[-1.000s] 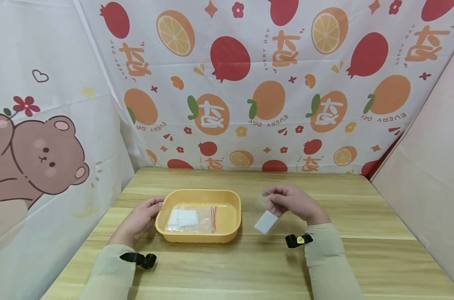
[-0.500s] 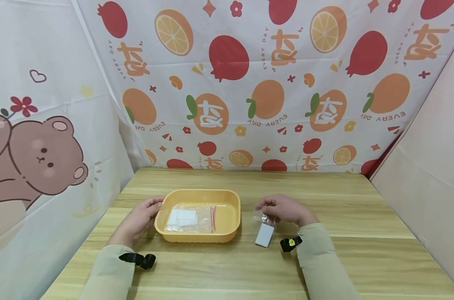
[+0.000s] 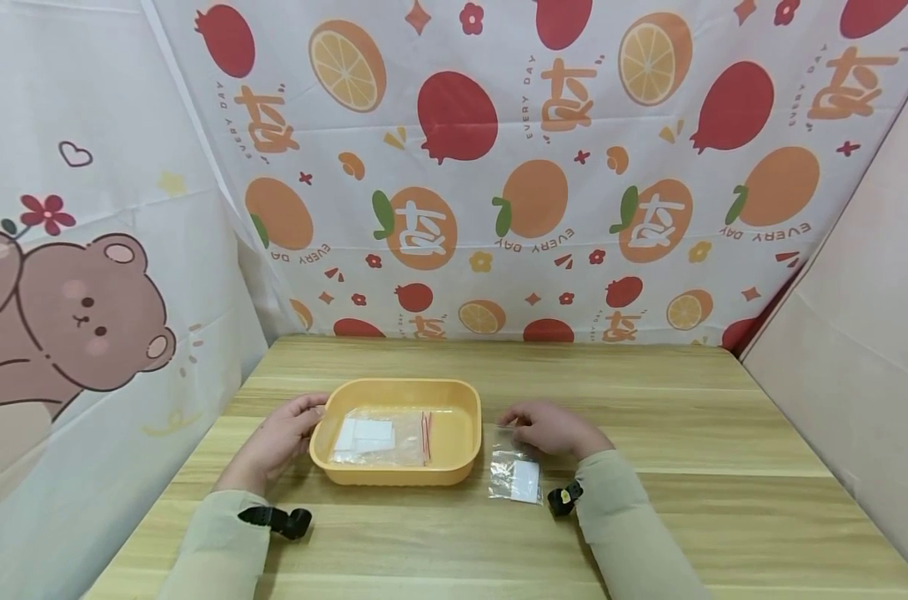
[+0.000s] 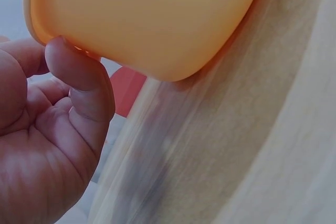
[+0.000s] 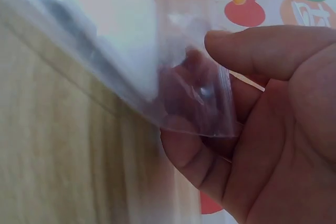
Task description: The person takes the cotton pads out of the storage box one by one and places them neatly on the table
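A yellow plastic basin (image 3: 401, 477) stands on the wooden table. My left hand (image 3: 283, 432) grips its left rim, thumb against the wall (image 4: 157, 30) in the left wrist view and fingers partly hidden behind. Inside the basin lies a clear zip bag (image 3: 408, 443) with a red seal line and flat white pieces (image 3: 374, 430). To the right of the basin, my right hand (image 3: 553, 428) pinches the top edge of a small clear plastic bag (image 3: 502, 477). A white rectangular piece (image 3: 527, 481) shows within that bag. Up close, the right wrist view has the transparent film (image 5: 202, 95) between thumb and fingers.
Light wood-grain tabletop (image 3: 438, 542) extends around the basin. A fruit-print cloth (image 3: 461, 208) hangs at the back, and a bear-print cloth (image 3: 86, 317) on the left. A black strap (image 3: 277, 518) with a camera sits on each wrist.
My right hand has come left and down toward the basin with the small bag, which now hangs or lies flatter near the table. The left hand and basin have stayed put.
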Demonstrator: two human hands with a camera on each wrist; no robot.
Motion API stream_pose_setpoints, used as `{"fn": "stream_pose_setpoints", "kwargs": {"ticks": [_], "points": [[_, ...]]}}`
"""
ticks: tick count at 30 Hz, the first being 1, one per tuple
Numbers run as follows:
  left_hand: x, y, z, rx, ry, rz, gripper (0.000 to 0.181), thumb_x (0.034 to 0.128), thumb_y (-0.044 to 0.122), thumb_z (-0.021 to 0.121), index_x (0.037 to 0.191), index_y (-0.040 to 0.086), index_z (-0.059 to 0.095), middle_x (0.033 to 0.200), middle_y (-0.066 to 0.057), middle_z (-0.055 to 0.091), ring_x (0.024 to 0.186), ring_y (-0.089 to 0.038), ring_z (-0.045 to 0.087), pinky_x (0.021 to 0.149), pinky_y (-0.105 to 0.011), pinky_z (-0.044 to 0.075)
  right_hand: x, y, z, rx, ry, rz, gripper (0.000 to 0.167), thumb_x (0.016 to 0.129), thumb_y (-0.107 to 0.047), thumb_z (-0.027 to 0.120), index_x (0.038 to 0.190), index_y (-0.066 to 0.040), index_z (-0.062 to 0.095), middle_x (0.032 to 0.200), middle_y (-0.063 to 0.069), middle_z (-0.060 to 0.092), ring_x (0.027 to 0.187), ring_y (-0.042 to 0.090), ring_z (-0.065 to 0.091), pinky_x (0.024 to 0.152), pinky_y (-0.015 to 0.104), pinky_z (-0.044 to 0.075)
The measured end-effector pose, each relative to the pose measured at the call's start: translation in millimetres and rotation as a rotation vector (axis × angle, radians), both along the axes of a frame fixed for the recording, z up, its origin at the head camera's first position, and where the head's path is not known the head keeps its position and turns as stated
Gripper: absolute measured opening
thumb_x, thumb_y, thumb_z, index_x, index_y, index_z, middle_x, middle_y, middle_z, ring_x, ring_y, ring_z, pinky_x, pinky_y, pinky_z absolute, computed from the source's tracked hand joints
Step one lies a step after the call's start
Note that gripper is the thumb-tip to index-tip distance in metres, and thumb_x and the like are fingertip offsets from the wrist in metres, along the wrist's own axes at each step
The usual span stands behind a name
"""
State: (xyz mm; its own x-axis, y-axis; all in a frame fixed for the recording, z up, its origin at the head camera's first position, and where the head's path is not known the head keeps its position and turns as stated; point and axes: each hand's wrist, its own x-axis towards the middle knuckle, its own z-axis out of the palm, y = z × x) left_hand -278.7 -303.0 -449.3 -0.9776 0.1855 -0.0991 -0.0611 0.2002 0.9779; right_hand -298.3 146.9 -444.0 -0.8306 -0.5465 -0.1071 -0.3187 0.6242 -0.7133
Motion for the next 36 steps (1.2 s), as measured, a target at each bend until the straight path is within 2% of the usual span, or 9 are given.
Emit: {"fn": "stream_pose_setpoints", "kwargs": {"ticks": [4, 11, 28, 36], "points": [[-0.4, 0.3, -0.6, -0.001, 0.006, -0.01, 0.05, 0.1112, 0.023, 0.041, 0.151, -0.007, 0.035, 0.143, -0.031, 0.045, 0.108, -0.024, 0.064, 0.082, -0.036, 0.058, -0.4, -2.1, -0.5, 0.058, 0.051, -0.03, 0.03, 0.098, -0.007, 0.059, 0.125, -0.015, 0.069, 0.096, 0.002, 0.064, 0.081, 0.016, 0.057, 0.072, 0.034, 0.049], [-0.6, 0.7, -0.7, -0.012, 0.006, -0.011, 0.049, 0.1113, 0.023, 0.041, 0.15, -0.007, 0.036, 0.143, -0.03, 0.047, 0.107, -0.025, 0.064, 0.082, -0.037, 0.059, -0.9, -1.8, -1.9, 0.035, 0.063, -0.05, 0.028, 0.102, -0.009, 0.056, 0.127, -0.013, 0.067, 0.1, 0.0, 0.064, 0.085, 0.016, 0.058, 0.074, 0.035, 0.051], [-1.4, -1.1, -2.2, -0.003, 0.002, -0.004, 0.049, 0.1112, 0.023, 0.042, 0.15, -0.005, 0.037, 0.142, -0.03, 0.047, 0.105, -0.025, 0.064, 0.08, -0.037, 0.059, -4.2, -2.2, -5.2, -0.087, 0.001, -0.093, 0.03, 0.102, -0.005, 0.052, 0.13, -0.008, 0.064, 0.11, 0.005, 0.066, 0.089, 0.02, 0.058, 0.072, 0.036, 0.051], [1.3, 0.1, 0.6, -0.005, 0.002, 0.005, 0.049, 0.1111, 0.023, 0.041, 0.15, -0.006, 0.036, 0.139, -0.03, 0.049, 0.101, -0.023, 0.065, 0.076, -0.036, 0.059, -2.6, -2.6, -0.4, -0.096, 0.019, -0.127, 0.032, 0.103, -0.008, 0.054, 0.134, -0.008, 0.062, 0.113, 0.007, 0.068, 0.097, 0.017, 0.059, 0.086, 0.039, 0.05]]}}
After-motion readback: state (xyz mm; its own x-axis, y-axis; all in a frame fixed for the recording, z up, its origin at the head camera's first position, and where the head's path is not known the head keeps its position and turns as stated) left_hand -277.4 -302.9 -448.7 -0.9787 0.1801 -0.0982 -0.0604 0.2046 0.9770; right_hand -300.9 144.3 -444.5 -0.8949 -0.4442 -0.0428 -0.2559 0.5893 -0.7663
